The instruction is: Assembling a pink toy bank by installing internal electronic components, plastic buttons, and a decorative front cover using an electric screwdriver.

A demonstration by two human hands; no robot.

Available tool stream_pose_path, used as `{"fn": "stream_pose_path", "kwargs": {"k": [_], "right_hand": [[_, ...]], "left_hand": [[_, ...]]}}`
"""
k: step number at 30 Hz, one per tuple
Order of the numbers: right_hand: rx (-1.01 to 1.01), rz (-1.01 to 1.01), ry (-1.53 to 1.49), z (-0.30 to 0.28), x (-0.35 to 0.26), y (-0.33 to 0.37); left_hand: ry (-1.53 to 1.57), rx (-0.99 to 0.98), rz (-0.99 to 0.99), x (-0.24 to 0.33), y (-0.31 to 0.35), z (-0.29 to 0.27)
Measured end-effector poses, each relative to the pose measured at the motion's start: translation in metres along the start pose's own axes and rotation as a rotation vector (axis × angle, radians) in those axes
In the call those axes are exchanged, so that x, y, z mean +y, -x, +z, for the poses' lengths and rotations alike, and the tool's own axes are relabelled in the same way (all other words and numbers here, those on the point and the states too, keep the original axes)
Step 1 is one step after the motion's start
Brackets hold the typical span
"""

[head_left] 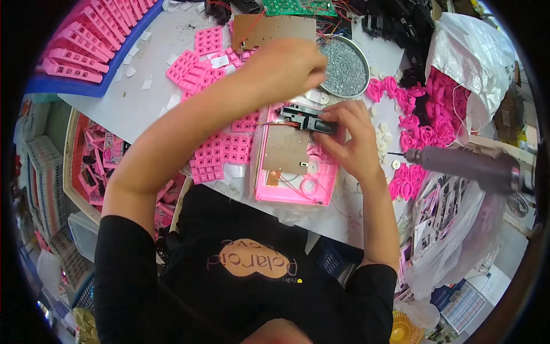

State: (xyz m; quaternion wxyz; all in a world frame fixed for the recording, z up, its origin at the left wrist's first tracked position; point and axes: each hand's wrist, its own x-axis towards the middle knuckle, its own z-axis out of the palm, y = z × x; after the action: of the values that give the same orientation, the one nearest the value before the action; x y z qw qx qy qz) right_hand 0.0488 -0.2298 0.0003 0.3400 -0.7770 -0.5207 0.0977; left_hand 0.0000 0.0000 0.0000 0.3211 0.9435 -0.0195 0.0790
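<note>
A: What do we see around us, starting from the left?

B: Pale baskets (46, 178) stand at the edge, then a red bin (76, 150) of pink parts (106, 152), and beyond it a blue tray (103, 86) lined with pink strips (86, 43).

A: And on our white table (137, 108)?

B: Paper scraps (147, 84) lie near the tray, then pink button grids (207, 41) in loose heaps. Past them we have a brown board (269, 28), a green circuit board (298, 7) behind it, and a round tin (367, 66) full of small silvery bits (346, 69). Farther right come white discs (385, 137), bright pink loops (444, 103) in and beside a whitish plastic bag (470, 51), and a grey power screwdriver (470, 166) pointing left.

A: Where is the thing we are working on?

B: Our open pink case (295, 195) lies on the table in front of us, between the grids and the discs. Inside we see a coppery patch (272, 178), a brown panel (283, 152) and, at lower right, a pink ring (309, 185). A black part (301, 116) slants across the upper end, coloured wires (272, 123) leading off its left.

A: Our fingers?

B: Those of our left hand (292, 66) curl by the tin's left rim; we cannot tell whether they pinch anything. Our right hand (352, 135) grasps the black part's right end between thumb and fingers.
</note>
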Motion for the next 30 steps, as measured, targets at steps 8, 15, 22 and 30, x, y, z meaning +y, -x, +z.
{"fn": "stream_pose_path", "kwargs": {"k": [8, 15, 22, 30], "right_hand": [[0.078, 0.112, -0.566, -0.038, 0.028, 0.012], [-0.094, -0.379, -1.117, -0.086, -0.061, -0.052], [0.353, -0.03, -1.05, -0.063, -0.057, -0.06], [0.52, -0.098, -1.168, -0.046, -0.069, -0.009]], "left_hand": [[-0.495, -0.119, 0.173, -0.012, -0.073, 0.036], [-0.396, -0.074, 0.16, -0.002, -0.063, 0.028], [-0.443, -0.056, 0.253, -0.008, -0.075, 0.033], [-0.019, 0.029, 0.323, 0.042, 0.051, -0.002]]}}
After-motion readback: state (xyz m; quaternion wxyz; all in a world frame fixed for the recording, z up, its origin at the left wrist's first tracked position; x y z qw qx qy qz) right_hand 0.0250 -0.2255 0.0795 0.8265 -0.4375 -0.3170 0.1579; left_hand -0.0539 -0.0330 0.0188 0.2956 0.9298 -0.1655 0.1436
